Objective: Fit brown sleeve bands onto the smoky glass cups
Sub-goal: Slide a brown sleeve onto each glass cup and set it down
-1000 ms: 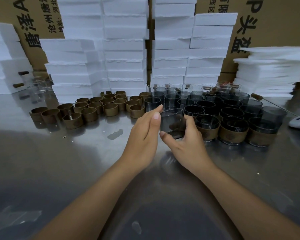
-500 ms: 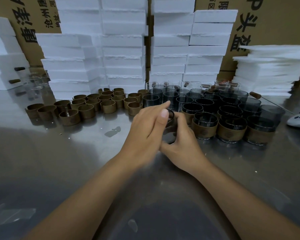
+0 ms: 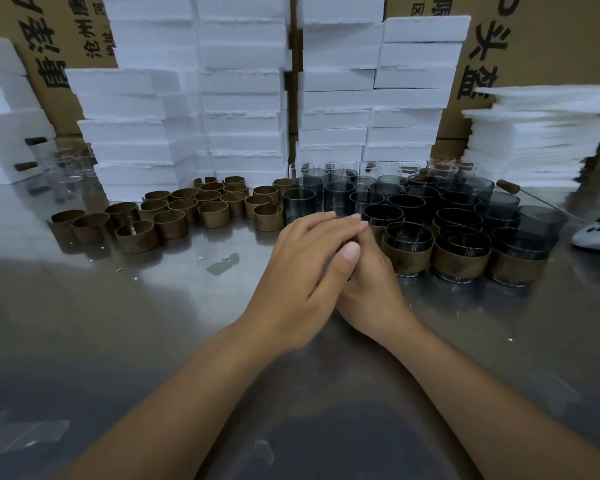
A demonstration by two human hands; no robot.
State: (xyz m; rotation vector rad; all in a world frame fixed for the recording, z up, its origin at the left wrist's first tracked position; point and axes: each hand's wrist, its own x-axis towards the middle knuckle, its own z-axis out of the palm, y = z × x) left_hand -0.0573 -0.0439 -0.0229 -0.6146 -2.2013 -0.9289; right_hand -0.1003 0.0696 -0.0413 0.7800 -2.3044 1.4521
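Note:
My left hand (image 3: 305,268) lies with straight fingers over the top of my right hand (image 3: 371,289), which curls round a smoky glass cup that is almost wholly hidden under both hands. Several loose brown sleeve bands (image 3: 170,223) stand in rows on the steel table (image 3: 118,323) to the left. Behind the hands are several bare smoky cups (image 3: 298,202). To the right stand cups wearing brown sleeves (image 3: 459,261).
White foam blocks (image 3: 243,98) are stacked along the back in front of cardboard boxes (image 3: 551,36). A pile of foam sheets (image 3: 534,140) sits at the back right. A grey controller (image 3: 596,233) and a wooden-handled tool (image 3: 508,185) lie at the right edge. Clear glasses (image 3: 66,168) stand far left.
The cup was tilted and visible between both hands a second ago. My left hand has since slid across it, and now both hands cover it close to the table.

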